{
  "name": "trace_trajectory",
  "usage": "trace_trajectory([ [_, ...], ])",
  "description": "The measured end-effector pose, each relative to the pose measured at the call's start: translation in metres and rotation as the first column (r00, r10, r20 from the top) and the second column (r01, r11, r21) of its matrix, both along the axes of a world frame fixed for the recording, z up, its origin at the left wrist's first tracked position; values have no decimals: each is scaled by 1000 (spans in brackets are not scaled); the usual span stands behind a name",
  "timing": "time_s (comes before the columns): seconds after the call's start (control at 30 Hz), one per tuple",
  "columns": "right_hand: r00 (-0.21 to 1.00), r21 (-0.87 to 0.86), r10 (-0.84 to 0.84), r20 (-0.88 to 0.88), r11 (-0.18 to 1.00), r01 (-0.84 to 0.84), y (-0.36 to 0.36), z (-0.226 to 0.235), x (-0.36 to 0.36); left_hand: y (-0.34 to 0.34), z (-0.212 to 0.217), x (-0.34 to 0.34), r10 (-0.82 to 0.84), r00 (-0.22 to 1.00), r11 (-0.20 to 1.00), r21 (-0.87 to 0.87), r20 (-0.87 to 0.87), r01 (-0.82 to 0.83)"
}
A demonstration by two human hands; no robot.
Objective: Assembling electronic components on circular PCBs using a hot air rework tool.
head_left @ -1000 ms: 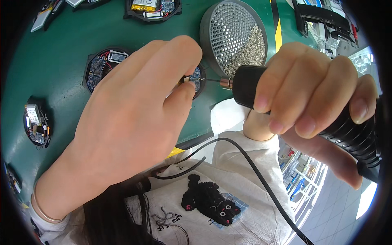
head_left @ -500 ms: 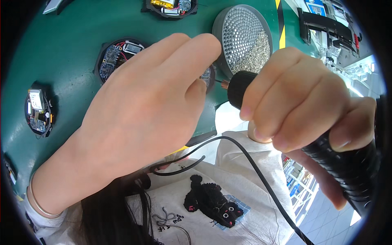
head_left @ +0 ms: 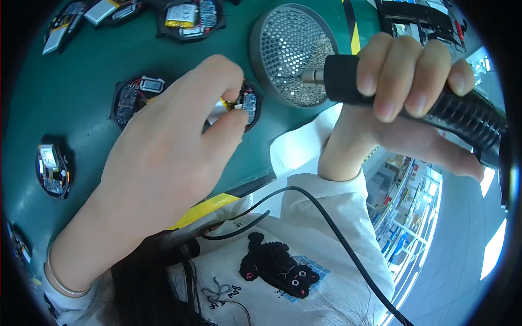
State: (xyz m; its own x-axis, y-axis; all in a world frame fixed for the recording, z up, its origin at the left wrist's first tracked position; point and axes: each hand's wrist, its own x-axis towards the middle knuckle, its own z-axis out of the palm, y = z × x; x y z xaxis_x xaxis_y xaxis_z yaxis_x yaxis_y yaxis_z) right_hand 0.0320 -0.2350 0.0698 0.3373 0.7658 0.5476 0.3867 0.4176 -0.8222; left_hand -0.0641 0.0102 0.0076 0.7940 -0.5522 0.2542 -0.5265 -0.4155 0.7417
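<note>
Head view, left hand (head_left: 163,168) pinching round module (head_left: 247,103), right hand (head_left: 402,92) gripping tool (head_left: 435,108)

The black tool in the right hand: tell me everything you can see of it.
The black tool is a slim, pen-like handpiece with a smooth front collar and a ribbed, rubbery-looking grip behind it. A short silver metal nozzle sticks out of its front end; its very tip is not clear. The right hand wraps the barrel, four fingers over the top. It lies nearly level, nozzle pointing left over the round perforated metal dish on the green mat. Its rear end runs out of view at the right.
</note>
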Motion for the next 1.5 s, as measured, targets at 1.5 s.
trace_trajectory([
  [1.5,922,284,-112,-372,931,228,24,-7,-31,-7,-5,8,111,993,955,-275,-25,-114],
])
